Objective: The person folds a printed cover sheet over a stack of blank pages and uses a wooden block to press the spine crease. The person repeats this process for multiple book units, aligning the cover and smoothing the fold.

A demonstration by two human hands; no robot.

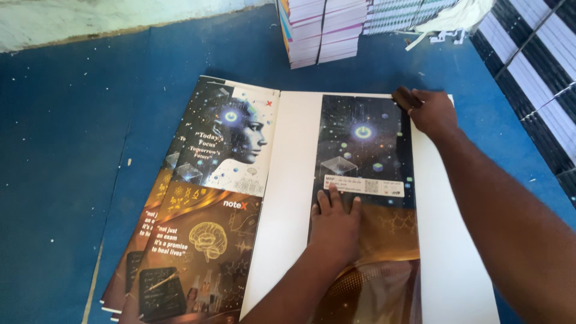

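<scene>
— Pressing down is what we are doing with our left hand (335, 219): it is lying flat, fingers spread, palm on the glossy printed cover sheet (366, 180), just below its pale label strip.

— And our right hand (431, 111)?

— It is reaching to the sheet's far right corner. The fingers are curling over the edge there, pinching it, though we cannot tell whether they are gripping only the printed sheet or also the white board (288, 198) underneath.

— So where is the sheet lying?

— It is lying lengthwise down the middle of the white board, on the blue floor (72, 150) in front of us. To the left, more printed covers (204, 198) are fanning out in an overlapping pile, partly tucked under the board.

— Which step are we judging this to be?

— We are judging that we are squaring or folding the sheet against the board, one hand anchoring while the other is working the far edge.

— What is the next move calling for?

— Probably keeping the palm firm so the glossy surface is not sliding, and drawing the corner evenly. Stacked bound books (324, 30) are standing beyond, well apart from our hands.
</scene>
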